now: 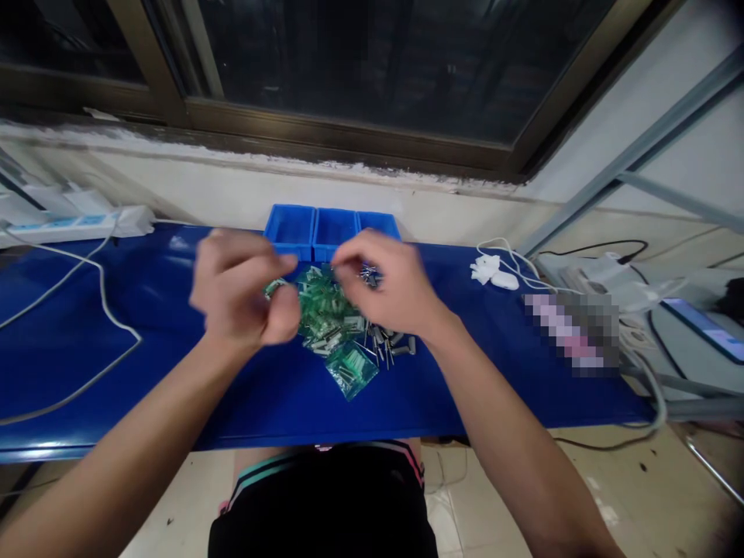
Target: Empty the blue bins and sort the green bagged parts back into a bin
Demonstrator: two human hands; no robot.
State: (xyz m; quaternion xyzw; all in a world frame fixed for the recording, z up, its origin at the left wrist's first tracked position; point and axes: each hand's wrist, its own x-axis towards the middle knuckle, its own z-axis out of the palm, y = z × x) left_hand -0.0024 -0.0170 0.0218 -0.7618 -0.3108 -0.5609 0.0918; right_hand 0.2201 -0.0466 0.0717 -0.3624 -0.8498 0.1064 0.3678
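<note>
My left hand [247,291] is raised over the left side of a pile of small green plastic bags [325,302], its fingers curled in and blurred by motion. A bit of green and white shows between thumb and forefinger; whether it is held or lies behind I cannot tell. My right hand [387,275] hovers above the pile's right side with fingers and thumb bent together, and anything at their tips is too smeared to name. One green bag [352,370] of slim pale pieces lies nearest me. Loose grey cylinders with metal pins [387,341] lie beside it, partly under my right wrist.
Behind the pile, blue bins [337,225] stand in a row against the wall. White cables [101,287] and a power strip [81,225] are at the left of the blue table [249,403]. To the right lie a white charger-like item [503,279] and a metal frame [633,163].
</note>
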